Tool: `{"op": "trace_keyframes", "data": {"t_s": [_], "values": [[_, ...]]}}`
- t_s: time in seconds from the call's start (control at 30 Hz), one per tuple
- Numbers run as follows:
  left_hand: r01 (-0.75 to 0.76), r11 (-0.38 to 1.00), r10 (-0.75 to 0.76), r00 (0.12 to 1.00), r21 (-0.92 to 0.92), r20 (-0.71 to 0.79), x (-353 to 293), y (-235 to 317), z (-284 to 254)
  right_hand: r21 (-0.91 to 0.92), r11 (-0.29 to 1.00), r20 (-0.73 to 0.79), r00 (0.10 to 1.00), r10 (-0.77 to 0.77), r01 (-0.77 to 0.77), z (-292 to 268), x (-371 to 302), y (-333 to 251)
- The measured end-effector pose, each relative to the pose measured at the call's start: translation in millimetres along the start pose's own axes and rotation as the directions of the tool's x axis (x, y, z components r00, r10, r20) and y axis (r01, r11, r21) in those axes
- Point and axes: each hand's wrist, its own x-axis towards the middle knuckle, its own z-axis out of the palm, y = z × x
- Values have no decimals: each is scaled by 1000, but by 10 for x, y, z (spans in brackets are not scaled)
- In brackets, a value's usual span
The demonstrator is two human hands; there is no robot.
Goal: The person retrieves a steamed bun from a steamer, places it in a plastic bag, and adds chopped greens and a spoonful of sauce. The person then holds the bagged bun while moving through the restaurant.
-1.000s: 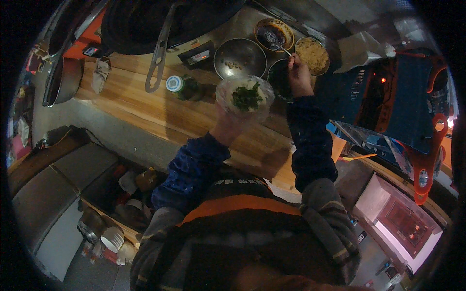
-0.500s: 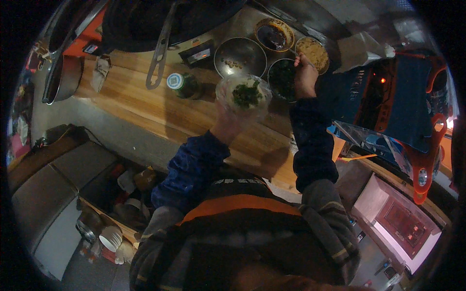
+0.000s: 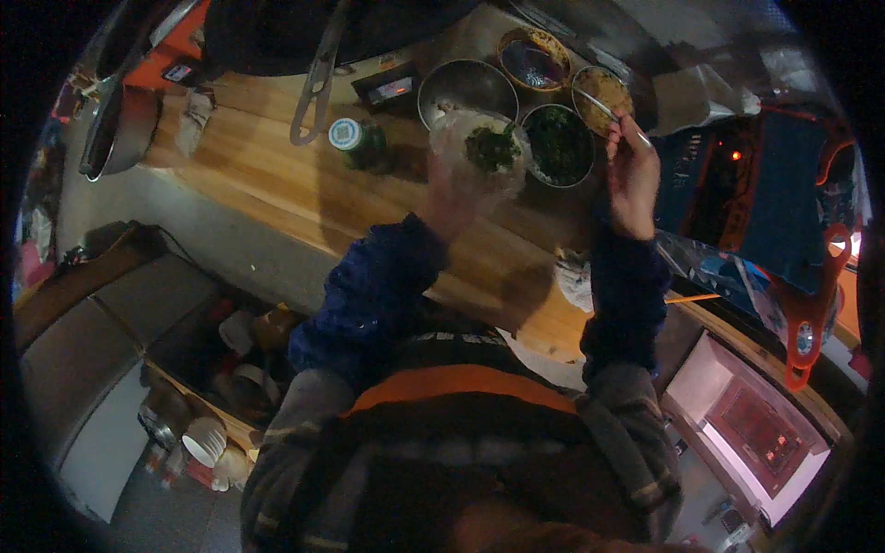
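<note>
My left hand is closed round a bowl covered in clear plastic film, with chopped green herbs inside. My right hand grips a metal spoon, which reaches over a bowl of tan, crumbly food. Just left of that hand stands a metal bowl of chopped greens. Behind my left hand is a larger metal bowl, nearly bare inside. A bowl of dark sauce sits at the back.
On the wooden counter stands a green jar with a white lid. A big dark pan and a long metal handle lie beyond it. To the right are a blue machine with a red light and an orange-handled tool.
My right hand has moved right and nearer me, from above the greens to beside the tan food, spoon in hand. The left hand and its bowl have shifted slightly right, with the whole view.
</note>
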Motion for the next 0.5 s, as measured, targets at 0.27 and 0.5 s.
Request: {"op": "trace_keyframes", "data": {"t_s": [0.27,0.5], "values": [[472,632,-465,866,-615,187,55,160,99,-290,954,-15,997,79,-80,212,-903,-400],[564,418,-603,759,-712,247,61,436,188,-339,940,77,997,-14,40,185,-1145,-332]]}}
